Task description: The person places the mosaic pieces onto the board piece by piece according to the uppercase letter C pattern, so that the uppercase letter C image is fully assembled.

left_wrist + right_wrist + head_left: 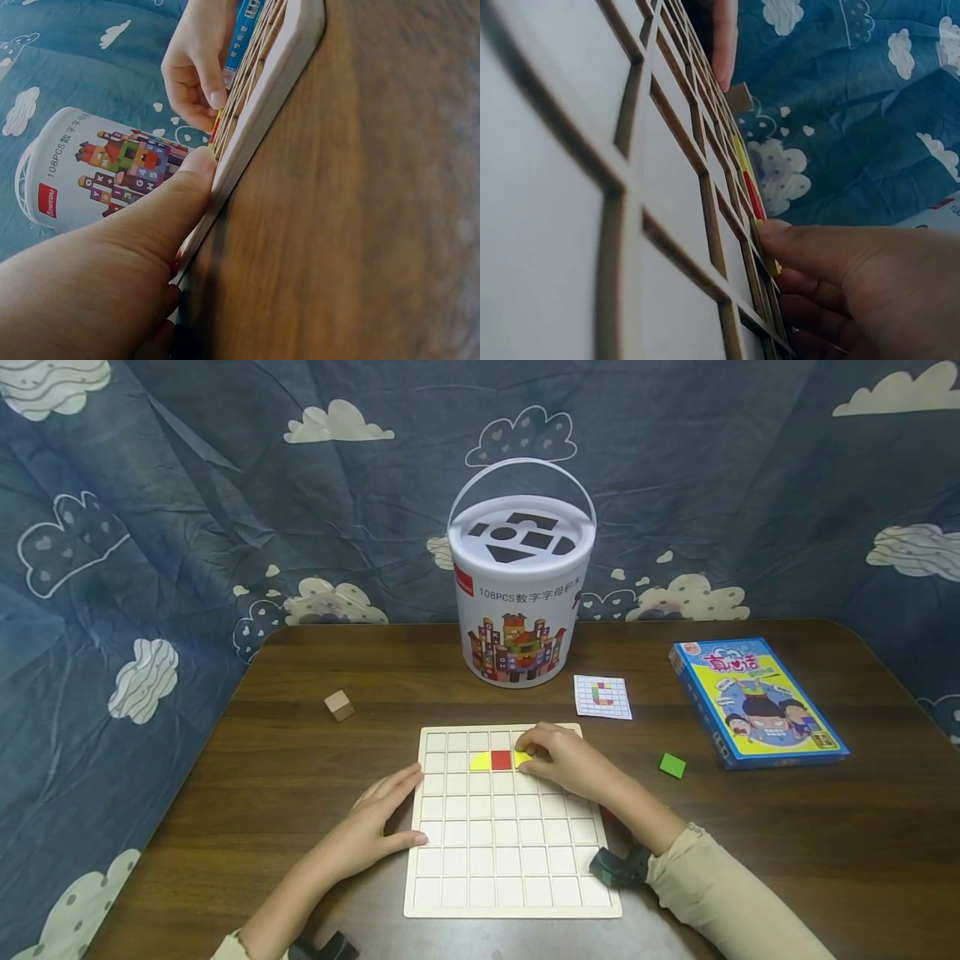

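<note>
On the grid board point(510, 827), a yellow piece point(522, 758) is pinched by the right hand point(558, 760) beside the red square point(501, 760); the left hand point(375, 831), fingers flat, steadies the board's edge. The piece is best seated flush.

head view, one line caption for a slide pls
Right hand presses a yellow piece into the grid board; left hand steadies it.

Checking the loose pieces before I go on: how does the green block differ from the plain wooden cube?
The green block is painted green and looks flat; the wooden cube is unpainted and taller. The green block lies right of the grid board, the cube left of it. Both lie loose on the table, clear of both hands.
</note>
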Action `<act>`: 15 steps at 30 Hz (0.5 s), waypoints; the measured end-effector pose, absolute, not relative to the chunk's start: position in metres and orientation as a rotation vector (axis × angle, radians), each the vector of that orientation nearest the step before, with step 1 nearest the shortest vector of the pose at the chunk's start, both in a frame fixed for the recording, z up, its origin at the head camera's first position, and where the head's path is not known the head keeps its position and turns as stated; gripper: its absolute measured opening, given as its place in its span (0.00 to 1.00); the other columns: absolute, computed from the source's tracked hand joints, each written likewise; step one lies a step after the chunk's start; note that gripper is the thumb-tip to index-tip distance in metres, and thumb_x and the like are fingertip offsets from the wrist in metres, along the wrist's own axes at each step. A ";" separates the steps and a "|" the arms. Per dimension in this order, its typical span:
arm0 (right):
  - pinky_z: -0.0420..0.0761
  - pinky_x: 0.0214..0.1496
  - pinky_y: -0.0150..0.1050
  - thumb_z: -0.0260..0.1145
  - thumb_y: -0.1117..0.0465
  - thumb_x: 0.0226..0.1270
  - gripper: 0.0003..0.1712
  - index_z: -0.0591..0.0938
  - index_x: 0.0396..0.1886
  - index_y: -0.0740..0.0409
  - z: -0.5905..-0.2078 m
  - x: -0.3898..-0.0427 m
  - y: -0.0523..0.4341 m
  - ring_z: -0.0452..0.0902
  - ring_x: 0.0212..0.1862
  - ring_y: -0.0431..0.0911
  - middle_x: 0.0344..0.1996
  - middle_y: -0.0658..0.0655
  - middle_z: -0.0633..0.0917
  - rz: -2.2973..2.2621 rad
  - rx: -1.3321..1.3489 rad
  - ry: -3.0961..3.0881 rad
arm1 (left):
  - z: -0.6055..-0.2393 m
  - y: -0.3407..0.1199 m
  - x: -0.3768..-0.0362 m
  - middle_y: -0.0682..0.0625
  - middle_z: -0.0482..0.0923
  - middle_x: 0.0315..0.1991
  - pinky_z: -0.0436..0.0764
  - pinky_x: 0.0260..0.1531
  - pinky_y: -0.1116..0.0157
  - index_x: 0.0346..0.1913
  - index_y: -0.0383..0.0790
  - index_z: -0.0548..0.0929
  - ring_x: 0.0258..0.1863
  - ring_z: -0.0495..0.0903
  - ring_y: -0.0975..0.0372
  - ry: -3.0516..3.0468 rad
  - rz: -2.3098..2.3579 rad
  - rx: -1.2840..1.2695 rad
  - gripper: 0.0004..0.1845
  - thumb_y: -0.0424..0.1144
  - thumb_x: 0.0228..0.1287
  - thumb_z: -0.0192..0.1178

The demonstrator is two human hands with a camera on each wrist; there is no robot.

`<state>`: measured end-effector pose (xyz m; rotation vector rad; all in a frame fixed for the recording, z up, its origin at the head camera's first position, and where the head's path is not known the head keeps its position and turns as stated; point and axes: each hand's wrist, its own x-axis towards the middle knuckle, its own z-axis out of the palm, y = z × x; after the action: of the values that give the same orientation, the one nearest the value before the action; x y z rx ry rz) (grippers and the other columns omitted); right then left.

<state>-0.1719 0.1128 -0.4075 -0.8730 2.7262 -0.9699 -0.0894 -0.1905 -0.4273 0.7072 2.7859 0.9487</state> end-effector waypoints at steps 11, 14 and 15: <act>0.74 0.48 0.44 0.66 0.55 0.57 0.25 0.75 0.54 0.58 -0.381 -0.168 0.133 0.73 0.47 0.47 0.47 0.54 0.78 -1.013 -0.833 2.655 | -0.428 -0.191 -0.089 0.53 0.51 0.68 0.56 0.57 0.45 0.68 0.43 0.58 0.65 0.52 0.51 2.784 0.952 0.702 0.43 0.59 0.52 0.59; 0.70 0.52 0.50 0.66 0.55 0.57 0.26 0.74 0.55 0.58 -0.370 -0.161 0.147 0.70 0.52 0.51 0.50 0.56 0.76 -1.026 -0.821 2.722 | -0.428 -0.191 -0.089 0.53 0.51 0.68 0.56 0.57 0.45 0.68 0.43 0.58 0.65 0.52 0.51 2.785 0.950 0.706 0.43 0.58 0.52 0.59; 0.69 0.53 0.52 0.66 0.55 0.57 0.26 0.74 0.55 0.57 -0.368 -0.159 0.153 0.69 0.54 0.52 0.51 0.56 0.76 -1.017 -0.817 2.753 | -0.428 -0.191 -0.089 0.53 0.51 0.68 0.56 0.57 0.45 0.68 0.44 0.58 0.65 0.52 0.51 2.786 0.950 0.708 0.43 0.58 0.52 0.59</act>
<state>-0.1585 0.1531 -0.3677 -0.8166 2.7535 -1.0171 -0.0892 -0.1909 -0.4279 0.7078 2.7858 0.9500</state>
